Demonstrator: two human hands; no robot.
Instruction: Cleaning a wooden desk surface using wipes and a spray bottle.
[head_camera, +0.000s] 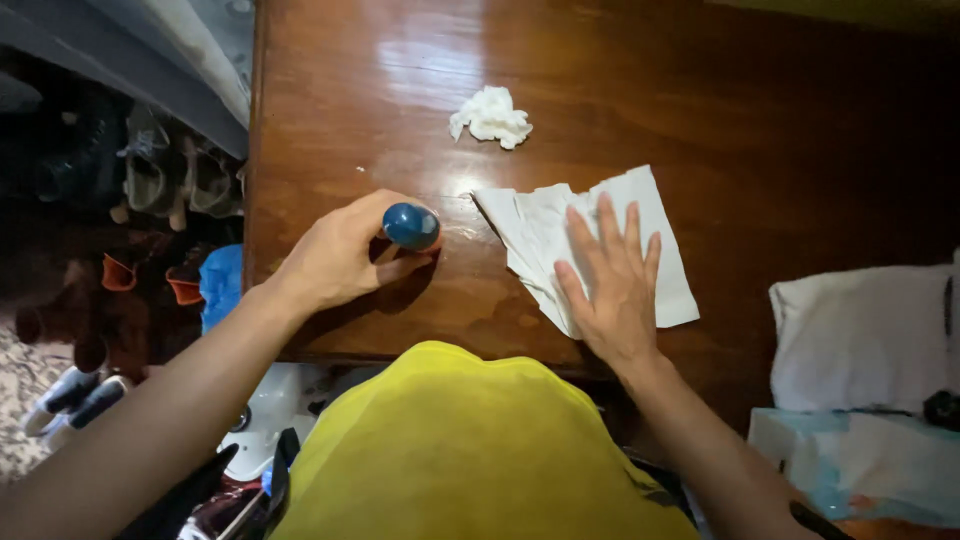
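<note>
Right hand (612, 285) flat, fingers spread, on paper towel (585, 250); left hand (340, 255) grips blue-capped bottle (411, 227) just left of it.

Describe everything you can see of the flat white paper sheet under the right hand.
The white paper sheet looks like a thin tissue or napkin, creased and partly folded, with overlapping layers at its left end. It lies flat on the glossy brown wooden table, angled slightly. The right hand presses palm-down on its middle, fingers spread. Its far and right edges stay uncovered. Nothing else touches it; the crumpled white wad lies apart, farther away.
</note>
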